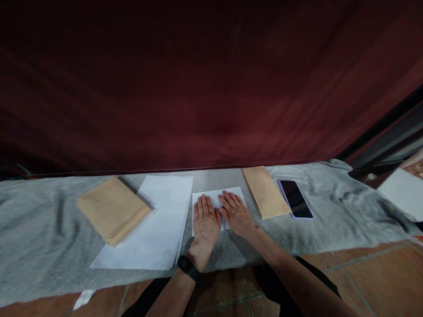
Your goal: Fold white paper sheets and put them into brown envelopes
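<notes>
A folded white sheet of paper [236,192] lies in front of me on the grey cloth. My left hand [206,220] rests flat on its left part, fingers stretched out and pointing away from me. Beside it, my right hand [237,214] presses flat on the right part, its fingers angled toward the upper left. The two thumbs nearly meet over the paper. Most of the paper's middle is hidden under my hands. Just left of it are loose white sheets [155,237]. To the right sits a brown envelope [266,193].
A stack of brown envelopes [114,207] overlaps the white sheets on the left. A phone in a purple case [295,199] touches the right envelope's edge. Grey cloth [343,211] covers the work surface, with a dark red curtain [198,97] behind. White paper [405,193] shows at far right.
</notes>
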`<action>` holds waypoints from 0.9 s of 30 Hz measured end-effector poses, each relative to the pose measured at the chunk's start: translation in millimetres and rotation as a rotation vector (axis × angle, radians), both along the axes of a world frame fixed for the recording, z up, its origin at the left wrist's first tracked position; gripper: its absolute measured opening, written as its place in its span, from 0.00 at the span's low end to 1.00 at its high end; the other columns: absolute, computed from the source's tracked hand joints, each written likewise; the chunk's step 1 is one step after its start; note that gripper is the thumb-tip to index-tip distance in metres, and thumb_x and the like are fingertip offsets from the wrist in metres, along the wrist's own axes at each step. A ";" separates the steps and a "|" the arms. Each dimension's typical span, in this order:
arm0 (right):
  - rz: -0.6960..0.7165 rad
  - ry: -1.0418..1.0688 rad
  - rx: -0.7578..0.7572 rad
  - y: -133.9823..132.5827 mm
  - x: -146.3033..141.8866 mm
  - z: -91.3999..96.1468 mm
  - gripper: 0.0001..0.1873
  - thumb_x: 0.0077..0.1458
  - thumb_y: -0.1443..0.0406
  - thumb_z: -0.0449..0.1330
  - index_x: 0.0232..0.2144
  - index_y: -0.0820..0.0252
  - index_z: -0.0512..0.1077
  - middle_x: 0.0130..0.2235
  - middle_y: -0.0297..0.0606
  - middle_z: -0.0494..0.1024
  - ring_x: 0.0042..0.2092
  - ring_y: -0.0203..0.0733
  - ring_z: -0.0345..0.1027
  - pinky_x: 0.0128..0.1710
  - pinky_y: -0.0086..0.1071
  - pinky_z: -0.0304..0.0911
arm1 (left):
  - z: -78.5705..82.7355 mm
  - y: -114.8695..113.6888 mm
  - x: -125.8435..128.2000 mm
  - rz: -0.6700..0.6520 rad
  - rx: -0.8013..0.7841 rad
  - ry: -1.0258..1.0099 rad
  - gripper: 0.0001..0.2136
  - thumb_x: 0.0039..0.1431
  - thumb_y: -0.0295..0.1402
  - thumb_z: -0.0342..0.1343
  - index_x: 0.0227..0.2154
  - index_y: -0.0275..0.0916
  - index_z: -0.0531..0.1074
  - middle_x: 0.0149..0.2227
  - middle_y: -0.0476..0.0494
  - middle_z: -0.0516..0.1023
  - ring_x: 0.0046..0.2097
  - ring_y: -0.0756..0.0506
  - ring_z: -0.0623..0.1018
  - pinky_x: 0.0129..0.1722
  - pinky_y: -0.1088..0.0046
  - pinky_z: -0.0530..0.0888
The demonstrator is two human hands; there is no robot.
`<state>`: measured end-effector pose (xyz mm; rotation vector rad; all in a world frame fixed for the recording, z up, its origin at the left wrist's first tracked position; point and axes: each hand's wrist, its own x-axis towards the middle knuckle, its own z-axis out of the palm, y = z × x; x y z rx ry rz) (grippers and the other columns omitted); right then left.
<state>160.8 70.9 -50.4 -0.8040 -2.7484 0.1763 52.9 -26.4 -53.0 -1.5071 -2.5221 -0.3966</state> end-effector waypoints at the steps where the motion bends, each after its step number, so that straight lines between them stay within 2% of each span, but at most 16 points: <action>1: -0.001 -0.001 -0.002 0.0 -0.2 0.4 0.25 0.70 0.61 0.47 0.66 0.60 0.62 0.69 0.42 0.59 0.69 0.48 0.53 0.68 0.46 0.50 | 0.8 0.5 -0.2 -0.020 -0.003 0.000 0.27 0.67 0.33 0.40 0.65 0.22 0.59 0.67 0.24 0.61 0.71 0.35 0.56 0.67 0.51 0.59; 6: 0.006 -0.018 -0.001 1.1 0.0 3.3 0.26 0.68 0.67 0.47 0.67 0.58 0.61 0.69 0.40 0.59 0.69 0.46 0.53 0.69 0.44 0.49 | 7.3 6.5 -0.8 -0.131 -0.038 -0.025 0.26 0.67 0.32 0.38 0.64 0.25 0.61 0.68 0.30 0.62 0.70 0.38 0.58 0.69 0.54 0.58; 12: -0.003 -0.052 -0.006 2.3 -1.1 3.3 0.28 0.67 0.69 0.47 0.67 0.61 0.60 0.69 0.40 0.59 0.69 0.46 0.53 0.69 0.43 0.49 | 10.1 15.7 -2.5 -0.195 -0.073 -0.045 0.26 0.69 0.32 0.36 0.65 0.30 0.61 0.68 0.35 0.62 0.71 0.40 0.56 0.69 0.52 0.57; 17: -0.031 -0.034 0.006 0.7 -3.6 1.7 0.27 0.68 0.69 0.46 0.67 0.60 0.60 0.69 0.39 0.60 0.68 0.47 0.54 0.68 0.44 0.50 | 6.8 20.0 -4.5 -0.161 -0.089 -0.042 0.26 0.69 0.33 0.35 0.64 0.27 0.62 0.68 0.32 0.61 0.71 0.39 0.57 0.69 0.52 0.57; 22: -0.068 0.011 0.024 0.8 -3.4 1.5 0.25 0.68 0.66 0.48 0.65 0.61 0.64 0.68 0.42 0.61 0.68 0.49 0.56 0.67 0.45 0.52 | 3.1 20.0 -9.9 -0.140 -0.069 -0.016 0.26 0.69 0.34 0.36 0.64 0.27 0.61 0.68 0.32 0.61 0.71 0.39 0.58 0.69 0.54 0.57; 27: -0.124 0.029 0.053 2.4 -0.9 -0.5 0.25 0.69 0.63 0.49 0.65 0.63 0.64 0.67 0.45 0.63 0.67 0.50 0.57 0.66 0.46 0.54 | 0.2 18.4 -11.9 -0.093 -0.061 0.014 0.26 0.68 0.32 0.38 0.65 0.23 0.60 0.68 0.27 0.60 0.71 0.37 0.57 0.68 0.52 0.58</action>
